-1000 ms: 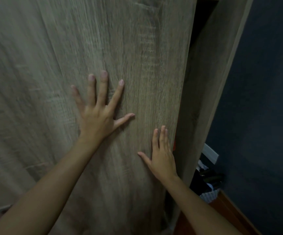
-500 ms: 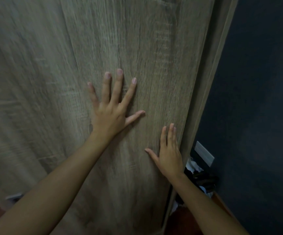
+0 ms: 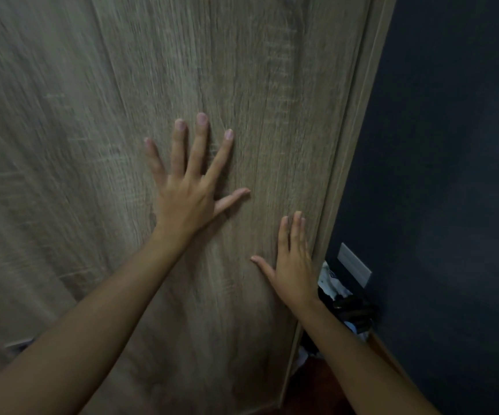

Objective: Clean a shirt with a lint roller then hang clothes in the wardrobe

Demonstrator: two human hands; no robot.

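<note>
Here the wardrobe door fills most of the view, wood-grained. The left hand lies flat on it, fingers straight and spread wide; the right hand lies flat lower, by the door's right edge, fingers straight and together, thumb out.

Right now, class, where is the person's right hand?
In the head view, the right hand lies flat against the wooden wardrobe door near its right edge, lower and to the right of the spread left hand.
</note>
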